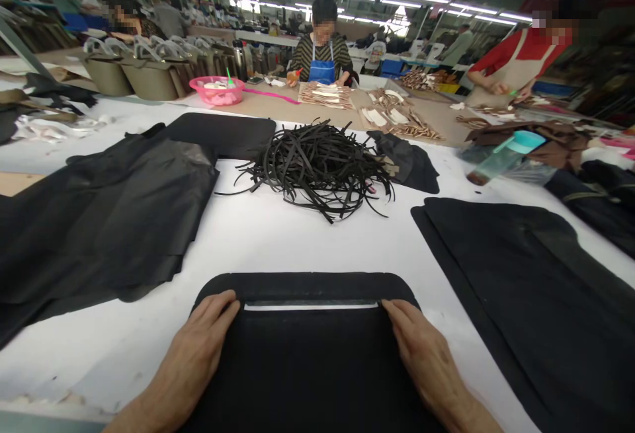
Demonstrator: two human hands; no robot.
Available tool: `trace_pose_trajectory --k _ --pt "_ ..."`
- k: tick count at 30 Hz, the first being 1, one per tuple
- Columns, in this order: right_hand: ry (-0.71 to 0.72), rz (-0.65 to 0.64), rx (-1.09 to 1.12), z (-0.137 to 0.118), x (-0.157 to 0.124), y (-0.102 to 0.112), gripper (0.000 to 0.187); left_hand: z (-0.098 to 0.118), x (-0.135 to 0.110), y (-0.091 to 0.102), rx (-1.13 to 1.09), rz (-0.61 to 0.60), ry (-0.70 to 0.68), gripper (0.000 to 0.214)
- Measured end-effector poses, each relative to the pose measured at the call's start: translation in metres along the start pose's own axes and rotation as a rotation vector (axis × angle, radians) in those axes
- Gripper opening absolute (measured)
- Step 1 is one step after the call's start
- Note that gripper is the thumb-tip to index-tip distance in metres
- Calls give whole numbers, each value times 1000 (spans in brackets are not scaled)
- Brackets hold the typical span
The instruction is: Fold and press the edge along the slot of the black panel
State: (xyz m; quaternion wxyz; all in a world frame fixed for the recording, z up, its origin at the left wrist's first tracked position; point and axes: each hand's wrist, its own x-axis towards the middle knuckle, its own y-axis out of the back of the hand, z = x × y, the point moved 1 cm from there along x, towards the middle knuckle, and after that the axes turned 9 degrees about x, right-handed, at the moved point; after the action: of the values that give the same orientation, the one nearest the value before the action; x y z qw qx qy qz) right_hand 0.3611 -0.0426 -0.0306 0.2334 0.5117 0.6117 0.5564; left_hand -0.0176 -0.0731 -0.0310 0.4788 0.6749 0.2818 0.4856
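Observation:
A flat black panel [312, 367] with rounded upper corners lies before me on the white tabletop. It looks like leather or a similar sheet. A long narrow slot [311, 307] runs across its upper part, with white showing through. At the slot's left end, my left hand [198, 340] has its fingertips closed together on the panel. My right hand [421, 347] grips the panel in the same way at the slot's right end. The undersides of my fingers are hidden, and the panel's lower edge runs out of view.
A tangled heap of black strips [322, 165] lies beyond the panel. Black sheets [109, 208] are piled at left, with more black panels [536, 274] at right. A teal-lidded bottle [506, 157] leans at right. Across the table are a pink basket [217, 91] and co-workers.

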Motion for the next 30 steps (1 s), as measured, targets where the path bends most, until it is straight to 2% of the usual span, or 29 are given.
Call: trace_pose_trajectory --k 2,4,5,8,11,15,20,25,30 --pt "-50 46 40 -8 5 2 27 11 6 3 -55 7 42 38" --pt "-8 41 53 -27 12 1 26 31 17 7 -114 -13 10 38" --pt "43 21 62 -40 17 0 28 44 24 9 -136 -25 -33 39" --pt "186 -87 113 -81 31 -12 32 78 43 8 -119 -162 -145 41" --pt "248 -181 113 -105 41 -27 30 96 52 0 -47 -267 -173 39" --pt "324 -231 84 -102 43 -38 24 96 51 -8 -27 -313 -187 38" --pt "325 -215 55 -82 35 -30 26 94 48 -9 0 -335 -200 42" --pt "326 -128 -29 -68 26 -19 33 95 48 -7 -36 -356 -183 47" --pt "237 -56 -77 -76 32 -8 35 84 48 7 -217 -330 -109 49"
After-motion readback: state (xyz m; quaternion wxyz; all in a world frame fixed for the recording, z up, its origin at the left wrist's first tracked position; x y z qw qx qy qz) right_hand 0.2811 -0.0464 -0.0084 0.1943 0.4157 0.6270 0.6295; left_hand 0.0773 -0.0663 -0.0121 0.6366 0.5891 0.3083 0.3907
